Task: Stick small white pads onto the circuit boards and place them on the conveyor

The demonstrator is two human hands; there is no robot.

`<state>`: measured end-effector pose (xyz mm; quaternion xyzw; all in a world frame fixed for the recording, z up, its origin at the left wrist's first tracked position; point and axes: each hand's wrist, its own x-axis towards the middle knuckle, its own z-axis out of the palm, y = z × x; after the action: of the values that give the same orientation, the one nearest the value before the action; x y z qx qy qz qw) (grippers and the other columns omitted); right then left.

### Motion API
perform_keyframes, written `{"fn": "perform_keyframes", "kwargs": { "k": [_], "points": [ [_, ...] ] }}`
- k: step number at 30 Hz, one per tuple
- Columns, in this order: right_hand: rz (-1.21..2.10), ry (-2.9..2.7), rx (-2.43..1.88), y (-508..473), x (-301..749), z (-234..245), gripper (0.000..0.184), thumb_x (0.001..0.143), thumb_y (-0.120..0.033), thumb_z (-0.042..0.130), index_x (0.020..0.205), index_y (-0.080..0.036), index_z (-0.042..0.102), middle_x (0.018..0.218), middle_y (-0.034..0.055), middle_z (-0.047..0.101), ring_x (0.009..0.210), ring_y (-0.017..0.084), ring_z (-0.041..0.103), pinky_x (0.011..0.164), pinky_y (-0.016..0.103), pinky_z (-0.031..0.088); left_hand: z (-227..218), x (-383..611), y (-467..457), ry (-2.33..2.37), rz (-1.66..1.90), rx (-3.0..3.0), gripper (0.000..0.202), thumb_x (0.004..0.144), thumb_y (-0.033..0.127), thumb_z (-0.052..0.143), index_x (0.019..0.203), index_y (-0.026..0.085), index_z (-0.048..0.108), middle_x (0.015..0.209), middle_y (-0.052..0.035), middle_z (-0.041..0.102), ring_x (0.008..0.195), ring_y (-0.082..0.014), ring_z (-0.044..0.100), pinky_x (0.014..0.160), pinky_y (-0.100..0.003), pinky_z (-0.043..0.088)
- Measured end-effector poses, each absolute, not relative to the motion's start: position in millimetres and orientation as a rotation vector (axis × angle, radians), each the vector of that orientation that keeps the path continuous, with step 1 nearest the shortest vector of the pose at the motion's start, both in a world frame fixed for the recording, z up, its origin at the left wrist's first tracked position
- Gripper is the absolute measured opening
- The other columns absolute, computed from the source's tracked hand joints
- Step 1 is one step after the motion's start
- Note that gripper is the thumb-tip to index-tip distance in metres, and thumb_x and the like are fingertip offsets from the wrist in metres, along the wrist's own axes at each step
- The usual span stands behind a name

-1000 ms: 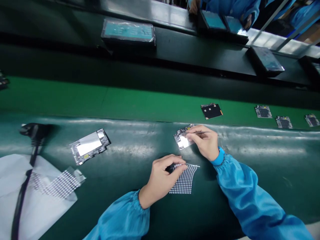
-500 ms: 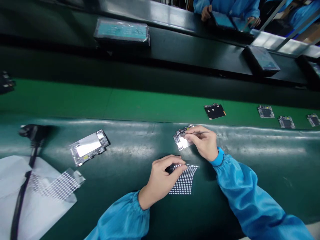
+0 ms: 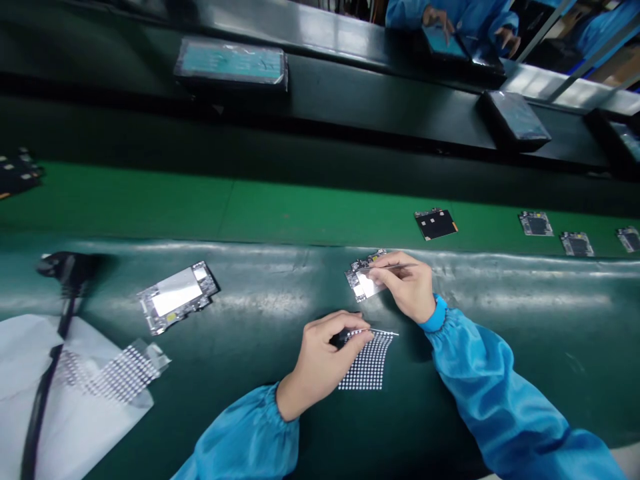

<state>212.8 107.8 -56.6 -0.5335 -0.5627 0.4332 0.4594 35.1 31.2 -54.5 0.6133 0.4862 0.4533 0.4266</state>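
Observation:
My left hand [image 3: 323, 360] pinches the top edge of a sheet of small round white stickers [image 3: 367, 367], which hangs down toward the mat, its upper edge bent over. My right hand [image 3: 406, 283] has its fingers closed round thin metal tweezers [image 3: 387, 267], their tip pointing left over a circuit board [image 3: 367, 285]. That board lies tilted on the mat with a shiny silver plate facing up; my fingers cover its right part. Whether the tweezers touch the board I cannot tell. Another circuit board [image 3: 179, 297] with a silver plate rests farther left.
A black plug [image 3: 65, 267] and its cable lie at the left over a white bag [image 3: 30, 393] with another sticker sheet [image 3: 127, 373]. Several boards, including a black-covered one [image 3: 436, 225], sit on the green belt [image 3: 290, 207]. Beyond are wrapped boxes [image 3: 233, 63] and a co-worker's hands [image 3: 440, 20].
Boards on the green belt have shifted right, while the wrapped boxes behind have shifted left. The co-worker's hands have moved over a box. My own hands stay almost still.

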Motion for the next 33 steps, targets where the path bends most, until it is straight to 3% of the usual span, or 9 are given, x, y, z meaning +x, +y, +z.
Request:
{"fn": "perform_keyframes", "kwargs": {
  "k": [33],
  "points": [
    [0.994, -1.456, -1.257, 109.4, 214.6, -51.7, 0.008, 0.083, -0.027, 0.076, 0.082, -0.020, 0.073, 0.082, 0.0036, 0.075, 0.069, 0.017, 0.071, 0.061, 0.029, 0.059, -57.1, 34.4, 29.8, 1.215, 1.134, 1.541, 0.008, 0.080, 0.013, 0.078, 0.080, 0.021, 0.077, 0.078, -0.0004, 0.080, 0.080, -0.0187, 0.078, 0.073, -0.025, 0.060]
  ]
}}
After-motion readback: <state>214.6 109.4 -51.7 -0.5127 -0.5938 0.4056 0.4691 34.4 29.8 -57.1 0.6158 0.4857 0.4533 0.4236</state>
